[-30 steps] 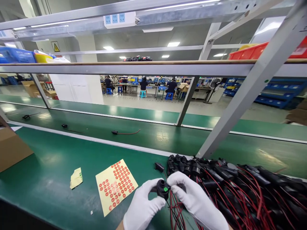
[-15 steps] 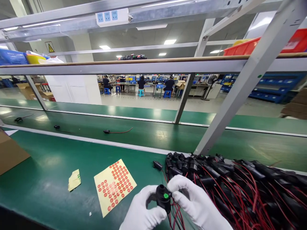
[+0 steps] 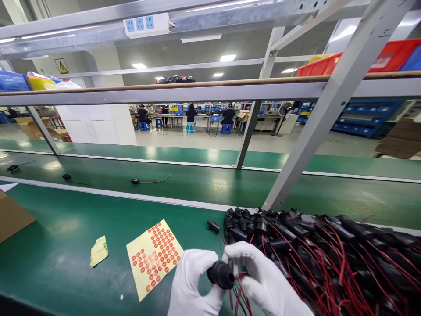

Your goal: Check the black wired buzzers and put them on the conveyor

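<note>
My left hand (image 3: 197, 283), in a white glove, grips a small black cylindrical pump (image 3: 221, 274) between thumb and fingers, its round stepped end tilted toward me. My right hand (image 3: 263, 278), also gloved in white, has its fingers bent at the pump's right side and touching it; what lies between the fingertips is partly hidden. Red and black wires (image 3: 241, 296) hang below the two hands. Left of them lies a cream sheet of round red stickers (image 3: 154, 259). One more black pump (image 3: 214, 226) rests just beyond my hands.
A big heap of black pumps with red wires (image 3: 315, 259) covers the right side of the green bench. At left are a torn sticker scrap (image 3: 99, 251) and a cardboard box (image 3: 13, 215). Several pumps, one with a wire (image 3: 135, 181), lie on the green strip behind. A slanted metal post (image 3: 305, 131) rises at right.
The pump has been turned in my hands: its green dot, seen before, is out of sight and its end now faces me. The whole view has shifted slightly.
</note>
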Available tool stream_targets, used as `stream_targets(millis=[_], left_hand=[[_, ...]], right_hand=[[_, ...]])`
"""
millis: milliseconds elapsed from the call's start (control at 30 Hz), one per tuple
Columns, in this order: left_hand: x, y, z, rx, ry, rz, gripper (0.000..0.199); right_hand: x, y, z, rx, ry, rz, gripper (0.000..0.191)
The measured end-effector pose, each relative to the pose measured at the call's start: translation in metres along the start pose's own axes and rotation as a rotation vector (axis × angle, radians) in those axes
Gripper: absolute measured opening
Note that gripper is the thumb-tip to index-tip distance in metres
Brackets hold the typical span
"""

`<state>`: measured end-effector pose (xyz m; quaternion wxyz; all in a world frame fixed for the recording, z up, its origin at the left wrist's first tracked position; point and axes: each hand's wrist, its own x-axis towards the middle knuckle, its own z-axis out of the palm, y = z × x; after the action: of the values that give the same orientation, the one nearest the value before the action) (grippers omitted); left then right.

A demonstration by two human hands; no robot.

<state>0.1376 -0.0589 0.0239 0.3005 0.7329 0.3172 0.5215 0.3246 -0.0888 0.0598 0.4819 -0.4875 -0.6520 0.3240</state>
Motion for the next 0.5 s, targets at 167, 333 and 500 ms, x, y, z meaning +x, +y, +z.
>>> stream_targets(millis=[167,333,500], left_hand=[[-0.005,-0.003,0.007,0.317,0.172,0.337,0.063],[-0.008,-0.001,0.013,0.324,0.200,0.310,0.071],[0.011,0.006,0.004,-0.153,-0.080,-0.268,0.040]], right_hand=[[-0.009,0.017,0.011,-0.093,0.038,0.106,0.067],[-0.008,0.022,0.008,0.124,-0.009,0.116,0.051],[0.002,0.025,0.006,0.241,0.028,0.181,0.071]])
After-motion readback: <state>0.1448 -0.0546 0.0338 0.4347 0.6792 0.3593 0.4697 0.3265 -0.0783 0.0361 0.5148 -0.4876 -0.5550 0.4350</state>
